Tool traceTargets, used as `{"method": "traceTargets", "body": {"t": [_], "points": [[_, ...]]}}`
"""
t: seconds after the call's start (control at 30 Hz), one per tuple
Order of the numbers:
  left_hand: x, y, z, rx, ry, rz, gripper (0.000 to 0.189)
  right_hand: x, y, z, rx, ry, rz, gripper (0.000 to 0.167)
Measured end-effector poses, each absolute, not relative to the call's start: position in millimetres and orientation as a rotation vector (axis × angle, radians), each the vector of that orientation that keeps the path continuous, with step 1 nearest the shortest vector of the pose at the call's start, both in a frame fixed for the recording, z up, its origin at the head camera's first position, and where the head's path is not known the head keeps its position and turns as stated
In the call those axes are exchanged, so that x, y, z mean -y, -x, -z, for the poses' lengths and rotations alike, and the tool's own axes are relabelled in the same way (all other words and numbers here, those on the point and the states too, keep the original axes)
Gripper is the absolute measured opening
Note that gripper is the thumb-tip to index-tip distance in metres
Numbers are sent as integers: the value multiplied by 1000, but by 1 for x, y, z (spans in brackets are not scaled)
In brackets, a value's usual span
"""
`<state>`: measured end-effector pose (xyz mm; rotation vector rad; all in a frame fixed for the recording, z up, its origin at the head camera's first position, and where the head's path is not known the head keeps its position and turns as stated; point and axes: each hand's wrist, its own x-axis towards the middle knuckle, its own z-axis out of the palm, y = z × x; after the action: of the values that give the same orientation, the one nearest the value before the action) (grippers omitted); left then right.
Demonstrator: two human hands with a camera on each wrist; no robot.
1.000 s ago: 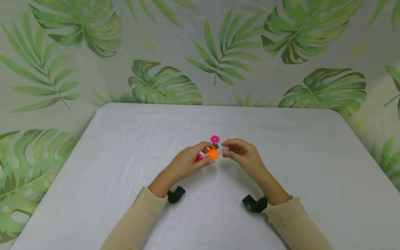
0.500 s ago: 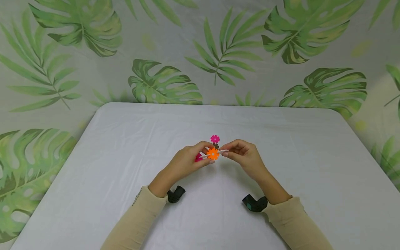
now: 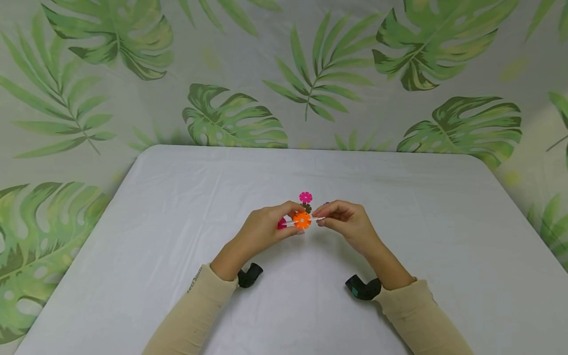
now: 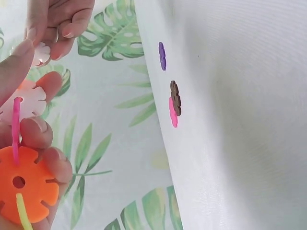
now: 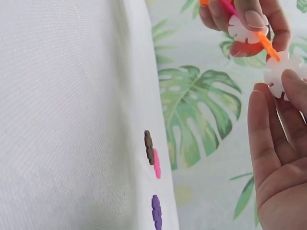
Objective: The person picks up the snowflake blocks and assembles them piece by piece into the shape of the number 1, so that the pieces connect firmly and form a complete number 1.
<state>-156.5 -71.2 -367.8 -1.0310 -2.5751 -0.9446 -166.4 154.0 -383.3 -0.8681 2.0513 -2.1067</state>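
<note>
At the left, a beige sleeve (image 3: 197, 305) reaches over the white table (image 3: 443, 222), with a small black device (image 3: 251, 276) at its wrist. From it comes the left hand (image 3: 265, 227), thumb and fingers bent, gripping a chain of joined flower-shaped discs. The chain lies across that hand, between thumb and fingers, and runs out past the fingertips toward the right. Going along it come a hot-pink disc (image 3: 281, 224) near the palm, a white disc (image 4: 29, 106) held at the fingertips, and an orange disc (image 3: 302, 220) at the outer end. The left wrist view also shows another orange disc (image 4: 29, 177) against the fingers, with a yellow piece (image 4: 23, 213) edge-on in it. Just beyond the left fingertips in the head view, a loose pink disc (image 3: 305, 197) and a brown disc (image 3: 307, 208) sit close together on the table. Next comes the second white disc (image 5: 283, 74), pinched between the thumb and fingertips of the right hand (image 3: 348, 217). It meets the chain's outer orange edge; I cannot tell how deep the slots engage. Partly hidden behind the right fingertips is a purple disc (image 3: 326, 203), on the table. Farther right are the other black device (image 3: 363, 287) and the right sleeve (image 3: 419, 310).
</note>
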Motion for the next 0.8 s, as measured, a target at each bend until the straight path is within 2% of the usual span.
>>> {"method": "traceTargets", "body": {"t": [0.8], "points": [[70, 156, 366, 2611, 1172, 1039, 34, -153, 166, 389, -2036, 780, 2159, 7]]}}
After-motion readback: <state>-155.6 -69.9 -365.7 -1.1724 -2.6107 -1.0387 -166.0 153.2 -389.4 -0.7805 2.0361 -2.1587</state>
